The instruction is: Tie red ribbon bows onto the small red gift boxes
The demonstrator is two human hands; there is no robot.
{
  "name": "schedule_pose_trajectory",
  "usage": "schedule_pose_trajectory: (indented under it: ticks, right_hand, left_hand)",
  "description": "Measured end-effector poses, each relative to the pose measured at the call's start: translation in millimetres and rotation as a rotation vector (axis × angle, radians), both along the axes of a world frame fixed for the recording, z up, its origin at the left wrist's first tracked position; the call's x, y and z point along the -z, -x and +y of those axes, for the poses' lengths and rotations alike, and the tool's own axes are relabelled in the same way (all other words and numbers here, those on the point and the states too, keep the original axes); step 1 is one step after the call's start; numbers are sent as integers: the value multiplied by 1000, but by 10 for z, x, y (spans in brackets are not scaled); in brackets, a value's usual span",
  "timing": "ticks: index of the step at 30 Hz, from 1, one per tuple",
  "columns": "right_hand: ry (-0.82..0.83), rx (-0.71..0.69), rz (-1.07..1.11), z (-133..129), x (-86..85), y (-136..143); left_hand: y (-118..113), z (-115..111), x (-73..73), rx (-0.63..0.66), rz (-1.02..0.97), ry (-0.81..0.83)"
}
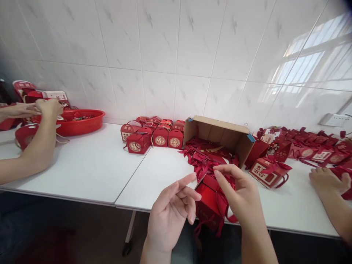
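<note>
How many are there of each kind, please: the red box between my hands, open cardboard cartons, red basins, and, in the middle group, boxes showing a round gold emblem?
Red box between your hands: 1
Open cardboard carton: 1
Red basin: 1
Middle-group boxes with round gold emblem: 3
Total: 6

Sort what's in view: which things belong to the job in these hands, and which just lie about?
Likely in the job:
red gift box between the left hand and right hand
red ribbons, spilling from the cardboard carton

Likely outside it:
gift boxes left of the carton
bow-topped gift box right of the carton
red plastic basin, far left
</note>
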State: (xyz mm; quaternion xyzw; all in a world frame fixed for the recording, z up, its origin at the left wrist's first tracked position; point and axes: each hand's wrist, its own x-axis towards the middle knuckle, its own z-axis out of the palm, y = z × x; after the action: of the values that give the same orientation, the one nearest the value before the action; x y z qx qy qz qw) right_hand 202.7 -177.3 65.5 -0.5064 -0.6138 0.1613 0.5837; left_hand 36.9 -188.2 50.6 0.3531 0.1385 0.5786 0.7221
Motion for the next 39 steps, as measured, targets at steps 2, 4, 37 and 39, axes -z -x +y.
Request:
schedule_pose_trajectory:
  ticks: [2,4,37,39]
  right_hand:
    - [-35,-81,23,-146,-33,11]
    - [-64,-132,-1,-257,-51,6]
    - [-20,-331,-706,-181,-24,-385]
    - [-55,-327,-718,-155,-2,-387]
  left_hand:
    - [-19,-28,21,16,65,-33]
    - [-35,-54,35,49,131,-52]
    - [-236,7,232,180,426,-185]
    - [-238,23,235,187,414,-177]
